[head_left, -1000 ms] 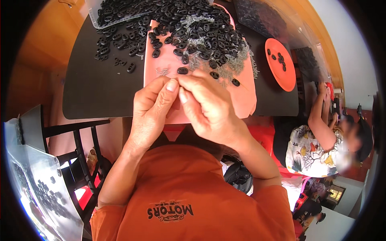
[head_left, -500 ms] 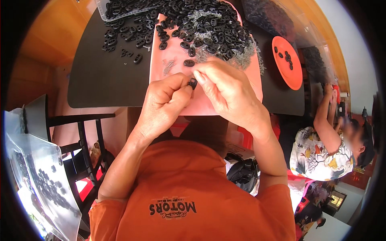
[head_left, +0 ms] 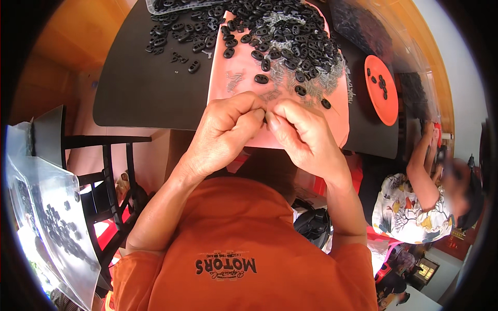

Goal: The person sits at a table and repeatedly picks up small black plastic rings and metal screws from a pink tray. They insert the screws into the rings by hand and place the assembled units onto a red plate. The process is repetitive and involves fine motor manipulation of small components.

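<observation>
A: State of the left hand (head_left: 228, 127)?

B: Fingers curled in, thumb pressed to the forefinger. They pinched a small black piece (head_left: 266, 115), mostly hidden, over the near part of the pink sheet (head_left: 337, 122).

A: And the right hand (head_left: 303, 132)?

B: Thumb and forefinger drawn narrow, meeting the left fingertips at that piece — whether they gripped something of their own, I could not tell.

A: Surroundings?

B: One loose black oval (head_left: 261, 79) lay on the sheet just beyond the hands. Farther off stood a heap of black two-holed ovals (head_left: 295, 39), with small clear pieces (head_left: 332, 80) spread along its near and right sides. More ovals were scattered at far left on the dark table (head_left: 150, 88).

A: To the right?

B: An orange-red plate (head_left: 376, 101) — a few black pieces on it.
</observation>
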`<act>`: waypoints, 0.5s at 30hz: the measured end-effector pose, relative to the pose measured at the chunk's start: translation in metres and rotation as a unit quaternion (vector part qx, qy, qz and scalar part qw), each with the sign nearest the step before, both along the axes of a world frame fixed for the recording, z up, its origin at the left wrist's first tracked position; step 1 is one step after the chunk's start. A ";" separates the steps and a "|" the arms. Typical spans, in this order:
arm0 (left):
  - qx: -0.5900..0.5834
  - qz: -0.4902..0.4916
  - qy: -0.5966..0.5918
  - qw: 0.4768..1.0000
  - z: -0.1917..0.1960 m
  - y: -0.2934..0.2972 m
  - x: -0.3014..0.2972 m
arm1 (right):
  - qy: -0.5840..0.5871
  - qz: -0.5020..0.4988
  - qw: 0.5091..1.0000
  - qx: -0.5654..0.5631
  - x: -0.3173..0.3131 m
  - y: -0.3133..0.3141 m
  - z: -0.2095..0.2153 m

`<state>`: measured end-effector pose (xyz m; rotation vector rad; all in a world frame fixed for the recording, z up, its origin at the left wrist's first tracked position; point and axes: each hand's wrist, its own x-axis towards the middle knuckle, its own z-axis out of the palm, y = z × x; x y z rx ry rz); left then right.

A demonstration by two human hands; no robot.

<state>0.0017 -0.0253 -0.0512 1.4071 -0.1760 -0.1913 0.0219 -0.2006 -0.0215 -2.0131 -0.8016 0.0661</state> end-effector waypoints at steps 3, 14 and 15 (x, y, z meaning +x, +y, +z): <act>0.009 -0.013 -0.027 1.000 -0.001 0.002 0.000 | 0.068 -0.005 0.997 0.023 -0.004 -0.001 -0.003; 0.051 -0.035 -0.090 0.994 -0.009 0.002 0.002 | -0.030 -0.011 0.999 -0.030 0.006 -0.001 -0.004; 0.060 -0.032 -0.079 0.995 -0.001 0.001 0.003 | -0.026 -0.013 0.999 -0.034 0.011 -0.002 0.000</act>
